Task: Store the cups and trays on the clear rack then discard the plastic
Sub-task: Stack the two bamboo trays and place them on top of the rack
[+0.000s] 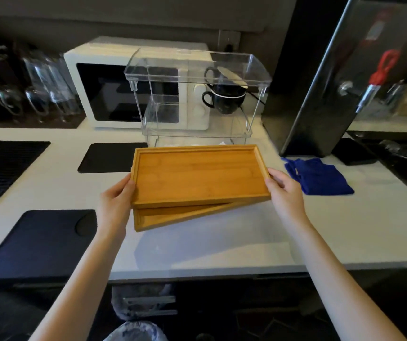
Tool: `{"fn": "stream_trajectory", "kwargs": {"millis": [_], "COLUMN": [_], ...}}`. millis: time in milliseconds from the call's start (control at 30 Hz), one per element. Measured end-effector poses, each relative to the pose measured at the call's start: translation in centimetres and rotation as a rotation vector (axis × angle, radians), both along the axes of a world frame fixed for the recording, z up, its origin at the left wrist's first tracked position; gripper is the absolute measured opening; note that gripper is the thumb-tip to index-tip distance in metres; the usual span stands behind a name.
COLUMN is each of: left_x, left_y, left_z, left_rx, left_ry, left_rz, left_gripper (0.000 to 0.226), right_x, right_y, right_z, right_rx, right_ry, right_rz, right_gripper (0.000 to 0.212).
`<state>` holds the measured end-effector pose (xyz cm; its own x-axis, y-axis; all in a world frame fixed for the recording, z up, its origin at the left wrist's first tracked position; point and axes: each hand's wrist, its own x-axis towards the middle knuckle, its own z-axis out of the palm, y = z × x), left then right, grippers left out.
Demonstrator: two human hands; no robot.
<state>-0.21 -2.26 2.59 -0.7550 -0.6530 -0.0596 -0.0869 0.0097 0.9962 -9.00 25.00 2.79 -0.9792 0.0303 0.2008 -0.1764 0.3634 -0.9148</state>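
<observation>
The two stacked wooden trays (198, 178) are showing a honey-orange bamboo colour with faint lengthwise grain. The rack (197, 70) is appearing colourless and transparent. The stacked cups (223, 98) on its middle shelf are showing black, with a white band between them. The microwave (99, 70) is showing cream with a black door window. The cloth (318, 177) is showing deep blue. The countertop (222, 242) is showing white; the mats (35, 244) on it are showing black.
</observation>
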Motion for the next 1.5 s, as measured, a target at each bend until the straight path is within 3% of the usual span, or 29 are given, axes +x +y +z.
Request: {"fn": "stream_trajectory", "kwargs": {"millis": [500, 667, 1000, 1300, 1500], "left_x": [-4.8, -8.2, -17.4, -22.8, -24.2], "left_y": [-1.1, -1.3, -3.8, -5.6, -6.2], "left_z": [11.6, 14.4, 17.3, 17.5, 17.4], "left_rx": [-0.153, -0.206, -0.421, -0.272, -0.186], "left_ry": [0.343, 0.374, 0.268, 0.054, -0.040], "left_rz": [0.027, 0.081, 0.062, -0.064, -0.106], "left_gripper": [0.039, 0.038, 0.038, 0.027, 0.030], "right_x": [-4.9, -8.3, -16.9, -21.7, -22.8], "right_y": [-0.9, -1.4, -4.1, -5.7, -5.7], "right_z": [11.4, 14.2, 17.2, 15.6, 15.1], "right_rx": [-0.052, -0.066, -0.018, 0.076, 0.224], "right_ry": [0.327, 0.365, 0.302, 0.173, 0.242], "right_rz": [-0.012, -0.002, -0.029, -0.034, -0.072], "right_gripper": [0.033, 0.033, 0.030, 0.031, 0.030]}}
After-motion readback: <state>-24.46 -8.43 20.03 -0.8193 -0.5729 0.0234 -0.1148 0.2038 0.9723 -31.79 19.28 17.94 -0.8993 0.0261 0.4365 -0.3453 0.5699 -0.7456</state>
